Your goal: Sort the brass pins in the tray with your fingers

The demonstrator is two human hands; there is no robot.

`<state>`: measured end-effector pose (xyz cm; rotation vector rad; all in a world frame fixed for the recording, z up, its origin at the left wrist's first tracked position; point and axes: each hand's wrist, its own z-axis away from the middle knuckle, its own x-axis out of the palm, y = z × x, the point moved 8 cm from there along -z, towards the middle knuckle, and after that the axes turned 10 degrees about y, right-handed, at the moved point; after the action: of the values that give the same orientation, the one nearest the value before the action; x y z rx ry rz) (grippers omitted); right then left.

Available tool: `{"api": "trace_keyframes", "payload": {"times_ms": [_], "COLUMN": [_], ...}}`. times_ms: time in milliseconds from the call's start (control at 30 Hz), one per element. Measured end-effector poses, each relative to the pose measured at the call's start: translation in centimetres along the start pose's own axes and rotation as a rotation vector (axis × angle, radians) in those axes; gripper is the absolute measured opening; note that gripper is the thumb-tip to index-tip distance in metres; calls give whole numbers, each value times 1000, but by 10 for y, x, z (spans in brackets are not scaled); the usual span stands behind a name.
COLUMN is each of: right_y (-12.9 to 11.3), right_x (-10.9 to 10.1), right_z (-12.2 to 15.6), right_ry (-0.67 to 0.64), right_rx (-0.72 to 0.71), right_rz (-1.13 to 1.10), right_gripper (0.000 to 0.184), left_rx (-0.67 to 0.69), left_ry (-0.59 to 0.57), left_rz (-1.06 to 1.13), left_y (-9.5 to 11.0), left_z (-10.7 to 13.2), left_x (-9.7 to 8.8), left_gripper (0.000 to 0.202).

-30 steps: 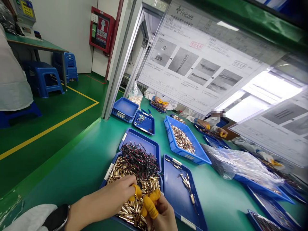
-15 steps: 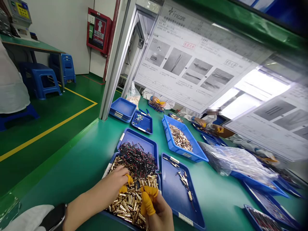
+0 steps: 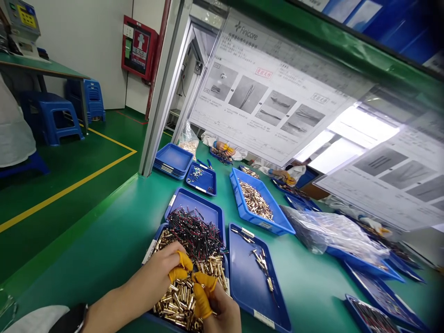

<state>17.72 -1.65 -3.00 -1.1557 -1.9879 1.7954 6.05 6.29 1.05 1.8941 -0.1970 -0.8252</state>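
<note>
From where I'm standing, the person's left hand (image 3: 152, 273) and right hand (image 3: 220, 307) are working low over a blue tray (image 3: 151, 252) heaped with brass pins (image 3: 176, 300). Their yellow finger cots (image 3: 178, 268) are pressing together on both hands, though I cannot tell what they are pinching. Black-and-red wired pieces (image 3: 196, 236) are tangling just beyond. I'd worry that a hasty tug on 1 snagged wire could be spilling pins over the tray's rim onto the green table (image 3: 104, 259).
</note>
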Motion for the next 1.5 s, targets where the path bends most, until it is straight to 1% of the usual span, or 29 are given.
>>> {"api": "trace_keyframes", "payload": {"times_ms": [67, 167, 300, 467, 500, 567, 633, 733, 833, 933, 967, 1033, 1133, 1200, 1267, 1400, 1500], "right_y": [-3, -5, -6, -12, -11, -5, 5, 14, 17, 13, 11, 3, -9, -14, -16, -20, -17], "right_x": [1, 2, 3, 3, 2, 2, 2, 7, 10, 10, 10, 9, 6, 5, 6, 15, 22], "right_z": [0, 1, 1, 1, 2, 2, 3, 6, 8, 9, 9, 8, 4, 1, 0, 3, 8], "right_ry": [-15, -26, -37, -21, -12, 12, 21, -30, -77, -90, -92, -93, -106, -135, -194, -326, -372], "right_rx": [-38, -77, -91, -119, -106, -28, 67, 138, 157, 148, 144, 142, 163, 203, 244, 261, 278], "right_rz": [40, 77, 103, 96, 79, 3, -115, -228, -241, -250, -255, -284, -393, -458, -489, -529, -526], "right_gripper": [43, 40, 40, 34, 33, 29, 33, 33, 31, 29, 29, 29, 30, 30, 29, 27, 28], "left_rx": [26, 53, 124, 155, 161, 184, 236, 283, 222, 159, 145, 112, 58, 38, 35, 20, 15], "left_ry": [-10, -24, -24, -18, -17, -8, -3, -52, -145, -242, -254, -231, -152, -104, -80, -101, -127], "left_rz": [-2, -54, -78, -85, -81, -63, -38, -45, -124, -189, -194, -185, -130, -79, -50, -52, -28], "left_y": [2, -2, -2, 0, 1, 4, 8, 13, 11, 8, 8, 6, 3, 2, 2, 6, 9], "left_z": [0, 3, 5, 5, 5, 5, 6, 10, 15, 19, 20, 18, 12, 10, 8, 10, 11], "left_x": [1, 5, 7, 6, 6, 5, 4, 8, 13, 19, 20, 19, 15, 12, 9, 6, 5], "left_gripper": [33, 35, 39, 39, 38, 37, 35, 30, 24, 28, 28, 26, 20, 19, 19, 20, 21]}}
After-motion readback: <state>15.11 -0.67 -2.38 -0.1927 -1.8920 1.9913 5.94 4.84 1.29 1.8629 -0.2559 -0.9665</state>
